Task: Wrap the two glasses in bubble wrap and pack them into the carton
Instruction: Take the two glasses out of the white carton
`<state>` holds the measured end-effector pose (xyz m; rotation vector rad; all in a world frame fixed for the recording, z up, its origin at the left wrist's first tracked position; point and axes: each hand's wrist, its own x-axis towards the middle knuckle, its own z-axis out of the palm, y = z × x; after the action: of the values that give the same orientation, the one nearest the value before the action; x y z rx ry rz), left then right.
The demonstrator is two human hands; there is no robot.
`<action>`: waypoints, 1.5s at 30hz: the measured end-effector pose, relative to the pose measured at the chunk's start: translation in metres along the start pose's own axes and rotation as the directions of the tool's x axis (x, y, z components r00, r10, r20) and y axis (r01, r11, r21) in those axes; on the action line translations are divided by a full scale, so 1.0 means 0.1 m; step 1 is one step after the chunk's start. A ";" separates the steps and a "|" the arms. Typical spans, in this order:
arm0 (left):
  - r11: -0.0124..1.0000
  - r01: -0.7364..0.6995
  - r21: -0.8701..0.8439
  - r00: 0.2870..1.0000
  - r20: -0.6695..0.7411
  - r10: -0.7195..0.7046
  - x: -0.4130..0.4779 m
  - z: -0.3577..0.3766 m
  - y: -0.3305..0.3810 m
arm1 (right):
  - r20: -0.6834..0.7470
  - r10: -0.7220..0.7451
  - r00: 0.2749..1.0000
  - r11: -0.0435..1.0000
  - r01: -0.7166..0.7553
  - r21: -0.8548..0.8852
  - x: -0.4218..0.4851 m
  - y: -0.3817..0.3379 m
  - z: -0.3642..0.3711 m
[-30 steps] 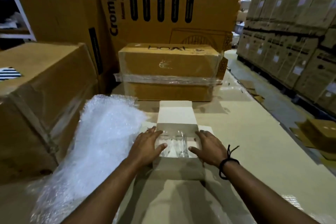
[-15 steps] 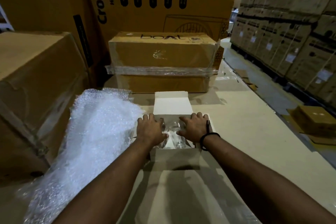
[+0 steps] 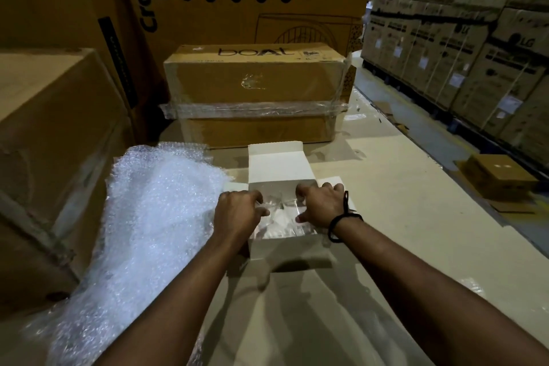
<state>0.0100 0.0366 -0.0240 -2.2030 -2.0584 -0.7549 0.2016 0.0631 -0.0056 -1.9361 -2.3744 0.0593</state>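
Warehouse stacks of brown boxes are crowding round the bench (image 3: 386, 246) where I am working, and both my hands are reaching down into the small white carton (image 3: 279, 248). My left hand (image 3: 237, 211) is curling its fingers round one of the two glasses (image 3: 279, 208) and my right hand (image 3: 319, 205) round the other, and the pair are sitting side by side inside, bare of wrap. By my reckoning I am taking them out so wrapping can begin, which is calling for a straight lift clear of the flaps, without clinking them together, and then a carry left onto the bubble wrap (image 3: 154, 217) just beside the carton.

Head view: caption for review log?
Left hand and right hand grip the glasses inside the open carton; bubble wrap lies alongside.
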 end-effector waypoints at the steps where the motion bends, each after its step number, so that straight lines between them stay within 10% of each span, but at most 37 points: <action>1: 0.991 0.025 -0.130 0.999 -0.019 -0.027 -0.05 -0.02 -0.02 | -0.015 0.016 1.000 0.999 -0.016 0.032 -0.04 0.01 -0.02; 8: 0.789 -0.065 -0.611 0.986 -0.160 -0.043 -0.37 -0.27 0.21 | -0.171 0.217 0.961 0.691 -0.028 0.722 -0.41 0.29 -0.24; 13: 0.685 -0.190 -0.704 0.978 -0.199 0.067 -0.59 -0.25 0.66 | -0.260 0.323 0.910 0.466 0.085 0.880 -0.83 0.69 -0.54; 19: 0.651 -0.220 -0.726 0.972 -0.105 0.212 -0.78 0.13 1.34 | -0.242 0.349 0.905 0.551 0.011 0.835 -1.09 1.46 -0.49; 34: 0.790 -0.057 -0.611 0.995 -0.102 -0.007 -0.75 0.94 2.25 | -0.078 0.300 0.951 0.500 -0.087 0.862 -0.81 2.37 0.19; 45: 0.828 0.098 -0.552 0.995 0.026 -0.100 -0.86 0.84 2.23 | -0.042 0.074 0.996 0.696 -0.021 0.718 -0.81 2.53 -0.08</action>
<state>0.2481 -0.0418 -0.0634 -2.3425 -2.1690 -1.5392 0.4653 0.0346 -0.0208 -1.5521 -1.8185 0.7900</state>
